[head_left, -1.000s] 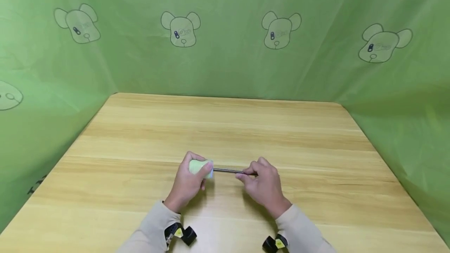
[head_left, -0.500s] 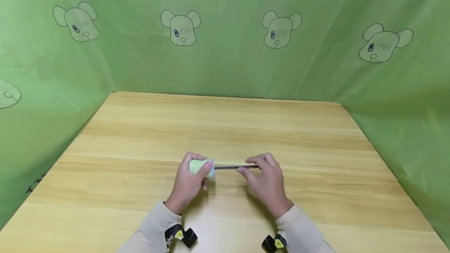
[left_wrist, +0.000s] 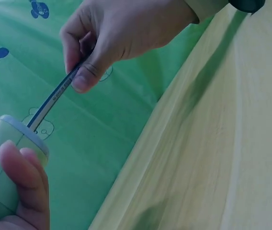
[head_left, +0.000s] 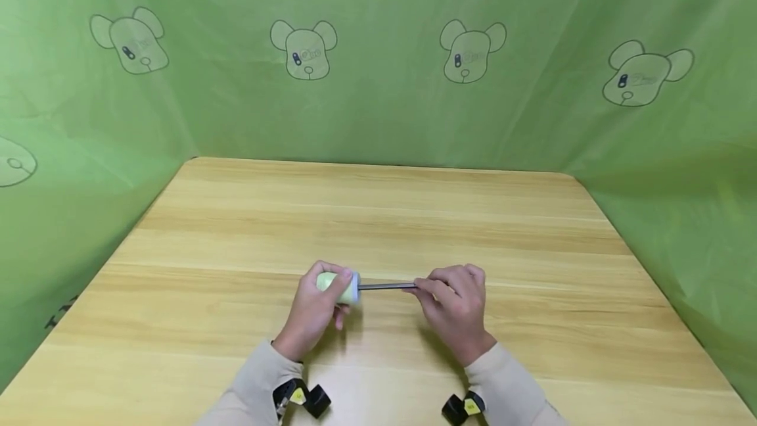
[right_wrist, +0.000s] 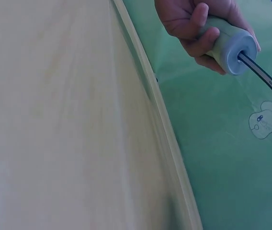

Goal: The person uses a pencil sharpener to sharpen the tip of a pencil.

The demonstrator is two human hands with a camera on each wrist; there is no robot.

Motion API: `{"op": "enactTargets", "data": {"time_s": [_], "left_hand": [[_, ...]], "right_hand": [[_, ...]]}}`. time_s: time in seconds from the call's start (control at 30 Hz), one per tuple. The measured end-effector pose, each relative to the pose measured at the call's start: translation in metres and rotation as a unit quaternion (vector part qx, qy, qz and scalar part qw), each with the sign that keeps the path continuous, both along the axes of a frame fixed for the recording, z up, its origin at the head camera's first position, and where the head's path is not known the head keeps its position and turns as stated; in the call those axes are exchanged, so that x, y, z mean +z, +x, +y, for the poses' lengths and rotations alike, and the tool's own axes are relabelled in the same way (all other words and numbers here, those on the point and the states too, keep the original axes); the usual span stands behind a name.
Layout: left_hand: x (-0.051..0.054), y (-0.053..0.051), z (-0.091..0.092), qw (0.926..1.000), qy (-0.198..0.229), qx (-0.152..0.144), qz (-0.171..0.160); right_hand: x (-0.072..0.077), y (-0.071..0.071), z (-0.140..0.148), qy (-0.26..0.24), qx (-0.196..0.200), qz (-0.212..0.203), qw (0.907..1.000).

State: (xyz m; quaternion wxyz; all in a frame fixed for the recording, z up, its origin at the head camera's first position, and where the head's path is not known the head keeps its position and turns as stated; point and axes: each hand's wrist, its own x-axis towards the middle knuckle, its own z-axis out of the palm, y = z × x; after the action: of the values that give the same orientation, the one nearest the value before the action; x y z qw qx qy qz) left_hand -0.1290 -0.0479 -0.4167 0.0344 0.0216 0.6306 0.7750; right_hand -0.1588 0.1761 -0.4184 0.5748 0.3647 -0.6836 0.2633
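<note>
My left hand point(head_left: 312, 311) grips a light green, rounded pencil sharpener point(head_left: 327, 280) with a pale blue end face. From the hole in that face a dark, striped pencil point(head_left: 387, 286) sticks out to the right. Small lettering runs along the pencil point(left_wrist: 51, 100) in the left wrist view. My right hand point(head_left: 458, 304) pinches the pencil's outer part between thumb and fingers. Both hands are held above the table. In the right wrist view the sharpener point(right_wrist: 222, 40) shows its round opening around the pencil, whose inserted end is hidden inside.
A wooden table point(head_left: 378, 215) spreads out under both hands. Green cloth point(head_left: 378, 117) printed with bear heads hangs behind it and along both sides. A small black camera point(head_left: 318, 400) is strapped at the left wrist, another point(head_left: 454, 409) at the right.
The right fingers loosened and spread along the pencil half a second ago. Now they have closed on it again, with the hand turned. The left hand has kept its grip, tilting the sharpener slightly.
</note>
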Motion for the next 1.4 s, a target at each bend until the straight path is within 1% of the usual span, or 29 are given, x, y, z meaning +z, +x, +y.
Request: {"op": "enactTargets", "data": {"time_s": [0.1, 0.17, 0.2, 0.23, 0.27, 0.3, 0.33, 0.37, 0.4, 0.43, 0.47, 0.5, 0.53, 0.57, 0.6, 0.67, 0.7, 0.73, 0.77, 0.83, 0.9, 0.97, 1.03, 1.13, 1.23, 1.27, 1.33, 1.4], "left_hand": [[0.000, 0.001, 0.001, 1.0000, -0.003, -0.003, -0.005], [0.000, 0.001, 0.000, 0.9999, -0.013, -0.003, -0.002], [0.001, 0.001, 0.000, 0.9998, -0.021, -0.002, 0.002], [0.001, 0.001, -0.001, 0.9995, -0.030, -0.002, 0.007], [0.001, 0.001, -0.001, 0.9989, -0.044, 0.000, 0.015], [0.001, 0.001, -0.002, 0.9980, -0.058, 0.001, 0.025], [0.001, 0.001, -0.003, 0.9966, -0.073, 0.001, 0.037], [0.001, 0.001, -0.003, 0.9947, -0.089, 0.000, 0.053], [0.000, 0.000, -0.003, 0.9925, -0.100, 0.000, 0.071], [0.000, 0.000, -0.003, 0.9901, -0.110, -0.001, 0.087], [-0.001, 0.000, -0.003, 0.9877, -0.118, -0.001, 0.102], [-0.002, 0.000, -0.003, 0.9860, -0.122, -0.001, 0.114], [-0.003, 0.000, -0.002, 0.9848, -0.122, 0.001, 0.123], [-0.003, -0.001, -0.002, 0.9843, -0.122, 0.004, 0.128], [-0.004, -0.001, -0.001, 0.9848, -0.119, 0.009, 0.127], [-0.004, -0.001, -0.001, 0.9868, -0.113, 0.019, 0.115], [-0.004, -0.001, -0.001, 0.9880, -0.110, 0.026, 0.106], [-0.004, -0.002, -0.001, 0.9892, -0.105, 0.032, 0.097], [-0.004, -0.002, -0.001, 0.9903, -0.100, 0.038, 0.089], [-0.005, -0.003, -0.001, 0.9927, -0.082, 0.046, 0.075], [-0.005, -0.003, -0.002, 0.9952, -0.058, 0.049, 0.061], [-0.005, -0.004, -0.003, 0.9973, -0.032, 0.045, 0.048], [-0.006, -0.004, -0.004, 0.9986, -0.013, 0.039, 0.034], [-0.005, -0.003, -0.003, 0.9995, 0.007, 0.029, 0.015], [-0.005, -0.002, -0.001, 0.9998, 0.015, 0.015, 0.008], [-0.005, -0.002, -0.001, 0.9998, 0.014, 0.009, 0.009], [-0.004, -0.002, 0.000, 0.9998, 0.004, 0.002, 0.018], [-0.004, -0.002, -0.001, 0.9992, -0.022, 0.007, 0.034]], "right_hand": [[-0.004, -0.002, 0.003, 0.018, 0.014, -0.013, 0.9997], [-0.006, -0.002, 0.004, 0.030, 0.023, -0.037, 0.9986], [-0.005, -0.001, 0.005, 0.035, 0.029, -0.065, 0.9969], [-0.003, 0.002, 0.005, 0.040, 0.036, -0.106, 0.9929], [-0.001, 0.004, 0.005, 0.043, 0.046, -0.171, 0.9832], [0.003, 0.008, 0.006, 0.042, 0.065, -0.257, 0.9633], [0.008, 0.011, 0.007, 0.033, 0.081, -0.353, 0.9317], [0.013, 0.013, 0.007, 0.017, 0.089, -0.444, 0.8913], [0.017, 0.014, 0.008, -0.003, 0.088, -0.525, 0.8463], [0.021, 0.016, 0.008, -0.019, 0.073, -0.589, 0.8049], [0.023, 0.016, 0.008, -0.028, 0.054, -0.629, 0.7750], [0.025, 0.016, 0.008, -0.034, 0.039, -0.645, 0.7628], [0.024, 0.016, 0.007, -0.032, 0.019, -0.635, 0.7713], [0.023, 0.016, 0.006, -0.025, -0.003, -0.611, 0.7913], [0.020, 0.016, 0.005, -0.017, -0.026, -0.577, 0.8164], [0.014, 0.016, 0.003, -0.006, -0.066, -0.492, 0.8681], [0.011, 0.016, 0.002, -0.006, -0.076, -0.452, 0.8888], [0.008, 0.015, 0.002, -0.006, -0.081, -0.415, 0.9062], [0.006, 0.015, 0.001, -0.010, -0.076, -0.383, 0.9205], [0.001, 0.014, 0.001, -0.017, -0.053, -0.323, 0.9448], [-0.002, 0.013, 0.000, -0.017, -0.027, -0.267, 0.9632], [-0.004, 0.011, -0.001, -0.007, -0.015, -0.206, 0.9785], [-0.005, 0.009, -0.002, 0.007, -0.012, -0.150, 0.9886], [-0.006, 0.005, -0.003, 0.014, -0.014, -0.080, 0.9966], [-0.006, 0.001, -0.003, -0.002, -0.008, -0.042, 0.9991], [-0.006, 0.001, -0.002, -0.006, -0.007, -0.036, 0.9993], [-0.007, 0.001, 0.000, -0.007, -0.006, -0.049, 0.9988], [-0.006, 0.004, 0.001, 0.003, 0.000, -0.108, 0.9942]]}}
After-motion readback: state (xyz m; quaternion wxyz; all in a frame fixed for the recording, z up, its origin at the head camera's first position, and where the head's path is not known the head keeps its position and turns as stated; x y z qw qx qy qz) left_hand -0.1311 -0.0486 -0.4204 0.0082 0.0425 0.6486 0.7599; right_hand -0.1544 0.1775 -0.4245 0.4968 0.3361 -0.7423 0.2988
